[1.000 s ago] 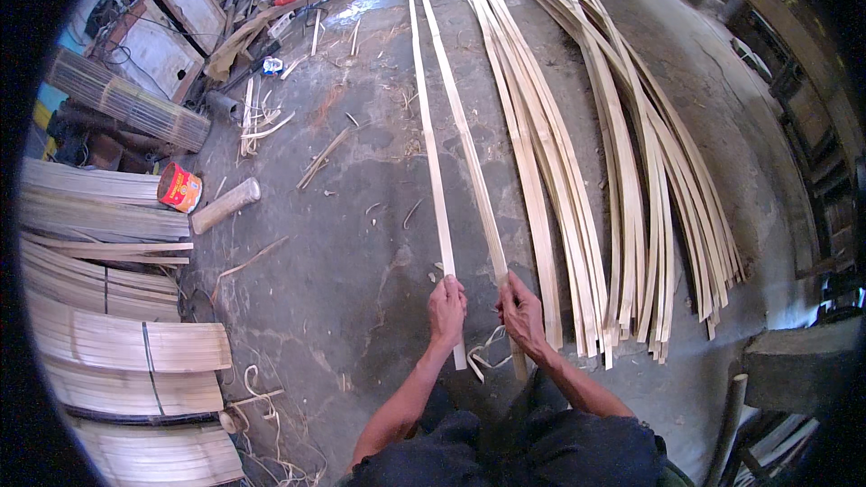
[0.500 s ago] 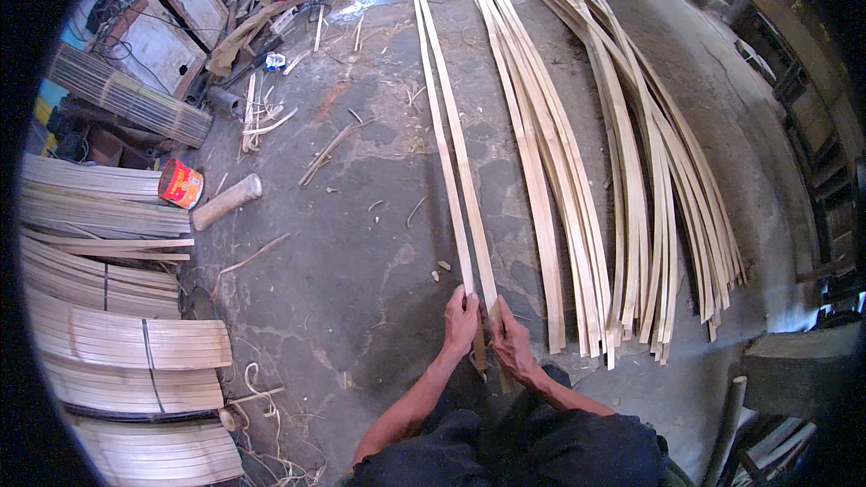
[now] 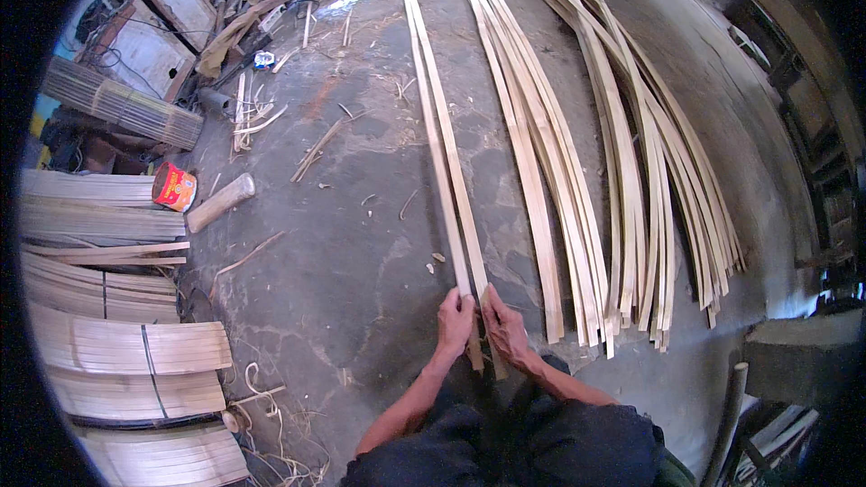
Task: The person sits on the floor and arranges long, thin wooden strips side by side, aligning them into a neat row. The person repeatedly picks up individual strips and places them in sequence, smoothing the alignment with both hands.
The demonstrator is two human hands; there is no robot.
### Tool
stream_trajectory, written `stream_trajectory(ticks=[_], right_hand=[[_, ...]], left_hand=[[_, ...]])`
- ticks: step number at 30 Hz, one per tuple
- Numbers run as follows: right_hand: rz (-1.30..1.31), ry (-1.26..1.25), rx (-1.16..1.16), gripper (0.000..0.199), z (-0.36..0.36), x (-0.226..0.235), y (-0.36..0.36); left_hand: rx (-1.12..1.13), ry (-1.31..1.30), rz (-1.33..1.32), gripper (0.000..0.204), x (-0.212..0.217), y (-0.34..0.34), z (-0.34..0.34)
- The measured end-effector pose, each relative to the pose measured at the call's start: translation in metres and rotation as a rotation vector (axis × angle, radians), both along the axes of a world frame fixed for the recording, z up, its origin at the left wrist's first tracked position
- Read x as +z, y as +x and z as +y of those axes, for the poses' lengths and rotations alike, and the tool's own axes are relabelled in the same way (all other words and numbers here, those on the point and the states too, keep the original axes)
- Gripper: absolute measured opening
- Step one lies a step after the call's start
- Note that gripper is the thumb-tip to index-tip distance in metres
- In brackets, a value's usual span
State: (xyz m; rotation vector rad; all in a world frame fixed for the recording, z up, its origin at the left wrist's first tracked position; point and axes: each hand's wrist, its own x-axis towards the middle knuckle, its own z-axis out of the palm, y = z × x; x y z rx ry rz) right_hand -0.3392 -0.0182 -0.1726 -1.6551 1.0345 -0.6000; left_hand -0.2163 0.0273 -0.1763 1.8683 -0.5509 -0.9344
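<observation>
The person crouches at six o'clock on the concrete floor [image 3: 361, 243], and both hands are clamped on the near ends of two long bamboo strips [image 3: 437, 126] that run away toward twelve. The left hand [image 3: 456, 323] closes over the left strip, the right hand [image 3: 505, 329] over the right one, knuckles almost touching, so the two strips lie pressed side by side along their length. Held at the ends like that, they line up straight, which looks to be why the grip sits so low.

From one to three o'clock a fanned heap of loose strips [image 3: 613, 171] lies close beside the pair, its near ends ragged, so there is little slack on that side. Toward nine and ten the floor is more open, with only shavings, a wooden mallet [image 3: 221, 203] and a red tin [image 3: 173, 187] well apart. Bundled slats [image 3: 135, 352] stack along the edge from eight to nine
</observation>
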Motion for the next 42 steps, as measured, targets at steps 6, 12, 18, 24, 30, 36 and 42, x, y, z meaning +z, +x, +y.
stream_trajectory(ticks=[6,12,18,24,30,36,42], right_hand=[[0.167,0.074,0.015,0.046,0.006,-0.004,0.004],[0.148,-0.299,0.032,0.038,-0.034,-0.003,-0.032],[0.7,-0.636,-0.203,0.043,-0.111,0.012,-0.103],[0.503,-0.467,-0.237,0.038,-0.117,0.01,-0.116],[0.313,-0.304,-0.367,0.032,-0.096,0.078,-0.085],[0.199,-0.271,-0.305,0.047,-0.069,0.087,-0.07],[0.113,-0.007,-0.234,0.045,-0.036,0.017,-0.048]], left_hand=[[0.048,-0.143,-0.829,0.049,0.002,0.01,0.011],[-0.044,-0.128,0.109,0.041,0.009,-0.009,-0.002],[0.0,-0.147,0.273,0.038,0.006,0.005,-0.005],[-0.043,-0.226,0.412,0.038,0.025,0.028,-0.025],[-0.122,-0.291,0.3,0.041,0.043,0.037,-0.037],[-0.067,-0.306,0.405,0.039,0.035,0.04,-0.058],[-0.055,-0.224,0.392,0.041,-0.005,0.002,-0.035]])
